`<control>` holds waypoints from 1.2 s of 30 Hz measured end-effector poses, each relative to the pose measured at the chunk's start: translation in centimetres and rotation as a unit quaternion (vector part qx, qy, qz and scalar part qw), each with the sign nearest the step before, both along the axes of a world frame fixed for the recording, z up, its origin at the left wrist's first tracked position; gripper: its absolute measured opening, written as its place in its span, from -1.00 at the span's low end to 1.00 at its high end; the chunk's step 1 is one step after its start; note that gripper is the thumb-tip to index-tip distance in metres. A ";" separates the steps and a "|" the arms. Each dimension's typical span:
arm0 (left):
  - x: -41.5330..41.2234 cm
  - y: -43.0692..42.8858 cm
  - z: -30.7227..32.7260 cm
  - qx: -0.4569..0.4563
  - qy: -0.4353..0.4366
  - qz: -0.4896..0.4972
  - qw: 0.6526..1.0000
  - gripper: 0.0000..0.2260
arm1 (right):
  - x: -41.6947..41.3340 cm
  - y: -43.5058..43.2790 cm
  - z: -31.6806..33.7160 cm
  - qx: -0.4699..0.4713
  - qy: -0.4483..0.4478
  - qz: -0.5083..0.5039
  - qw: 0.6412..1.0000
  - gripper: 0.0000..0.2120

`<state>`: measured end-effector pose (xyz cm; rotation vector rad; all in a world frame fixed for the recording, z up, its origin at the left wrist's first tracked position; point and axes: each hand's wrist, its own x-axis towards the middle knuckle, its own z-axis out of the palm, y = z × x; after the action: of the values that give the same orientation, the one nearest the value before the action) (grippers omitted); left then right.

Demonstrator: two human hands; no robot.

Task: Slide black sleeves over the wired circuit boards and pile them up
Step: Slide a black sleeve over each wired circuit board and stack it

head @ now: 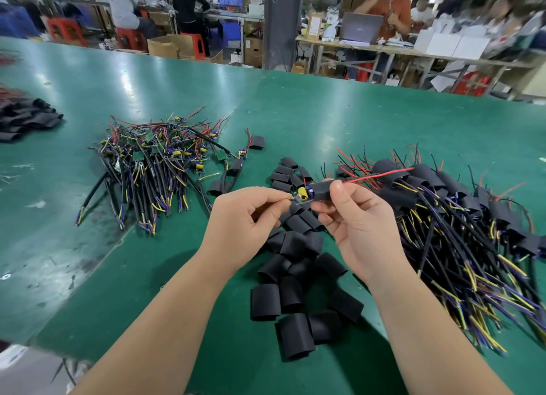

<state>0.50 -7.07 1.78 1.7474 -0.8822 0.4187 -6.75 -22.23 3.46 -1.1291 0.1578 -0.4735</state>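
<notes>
My left hand pinches the wire end of a small circuit board with a yellow part on it. My right hand pinches a black sleeve that covers the board's right end, with red wires sticking out to the right. Both hands hover above loose black sleeves scattered on the green table. A tangled heap of bare wired boards lies to the left. To the right lies a pile of sleeved boards.
Another bunch of black sleeves lies at the far left edge of the table. A lone sleeved board lies beyond the left heap. Other people sit at benches with boxes and red stools behind the table.
</notes>
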 end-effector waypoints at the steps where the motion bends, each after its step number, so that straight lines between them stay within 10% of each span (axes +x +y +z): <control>1: 0.0 0.0 0.0 0.000 0.000 -0.005 1.000 -0.90 | 0.0 0.1 -0.1 -0.018 0.000 -0.005 1.000 -0.91; 14: 0.1 0.0 -0.1 -0.024 0.219 -0.098 0.970 -0.88 | -0.2 1.9 -0.8 -0.038 0.025 0.036 0.998 -0.60; 19: 0.6 0.2 0.2 -0.053 0.290 -0.117 0.949 -0.81 | 0.0 1.8 0.8 0.053 0.031 -0.021 0.998 -0.80; 25: 2.9 2.0 -0.6 0.103 0.122 0.254 0.954 -0.91 | -1.8 -3.5 7.1 -0.026 -0.033 -0.139 0.989 -0.85; 27: 3.8 2.8 -1.2 0.206 0.112 0.327 0.916 -0.79 | -2.4 -5.8 8.6 -0.203 -0.010 -0.251 0.946 -0.89; 30: 4.4 3.5 -1.8 0.280 0.145 0.374 0.872 -0.66 | -3.1 -8.8 9.0 -0.482 0.122 -0.379 0.780 -0.74; 36: 5.4 3.5 -2.4 0.379 0.153 0.376 0.832 -0.67 | -2.1 -8.8 5.5 -0.576 0.305 -0.368 0.663 -0.68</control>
<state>5.88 -3.56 -0.60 2.8041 -0.0479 0.2758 -8.90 -31.02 9.01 -2.5002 1.0605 -0.9539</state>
